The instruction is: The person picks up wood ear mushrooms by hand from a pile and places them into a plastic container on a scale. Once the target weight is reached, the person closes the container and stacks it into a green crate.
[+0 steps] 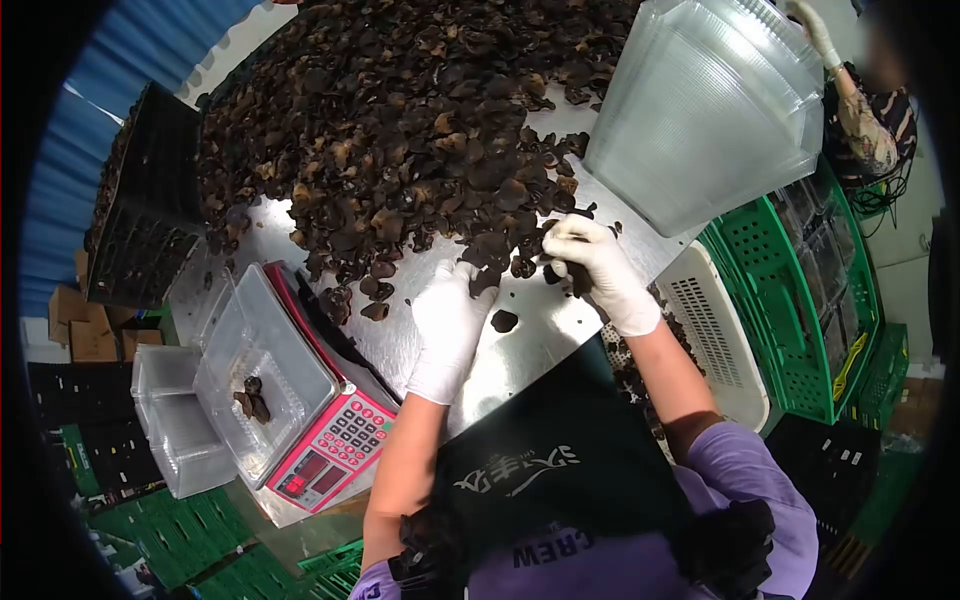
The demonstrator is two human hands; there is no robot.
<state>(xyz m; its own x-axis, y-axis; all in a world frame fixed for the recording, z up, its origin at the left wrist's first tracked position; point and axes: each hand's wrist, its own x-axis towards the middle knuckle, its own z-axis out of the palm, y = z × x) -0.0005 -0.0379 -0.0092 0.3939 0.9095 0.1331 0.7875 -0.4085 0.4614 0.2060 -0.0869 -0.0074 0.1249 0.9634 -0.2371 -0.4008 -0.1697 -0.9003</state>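
A large heap of dark brown dried fungus pieces covers the metal table. At the heap's near edge my left hand, in a white glove, has its fingers closed on a dark piece. To its right my right hand, also gloved in white, pinches another dark piece below its fingers. One loose piece lies on the bare metal between the hands. On the left, a clear plastic box with a few pieces inside rests on a red and white scale.
Stacked clear boxes stand at the right rear. A white perforated basket and green crates are on the right. Black crates rise at the left. Another person's gloved hand touches the stacked boxes.
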